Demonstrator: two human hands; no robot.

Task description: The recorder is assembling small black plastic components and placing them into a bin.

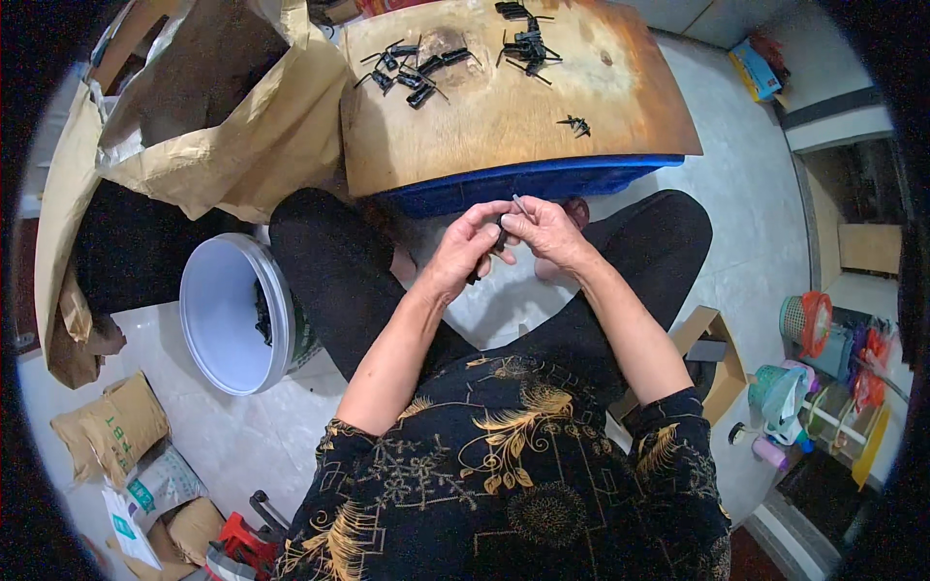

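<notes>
In front of my knees, both hands come together over a small black part (500,238). My left hand (458,252) is closed round it, with its dark lower end showing below the fingers. My right hand (549,235) pinches at the same spot, and a thin grey rod-like piece (520,203) sticks up by its fingertips. What exactly that piece is cannot be made out. Beyond the hands, a wooden board (387,145) carries a cluster of black parts with thin prongs (421,70), a second black cluster (524,45), and several tiny black pieces (576,126).
Under the board stands a blue bin (523,184). A white bucket (215,315) with black parts inside is beside my left leg. A large brown paper sack (257,145) rises at the far left. An open cardboard box (725,373) lies to the right, near baskets and bags (780,402).
</notes>
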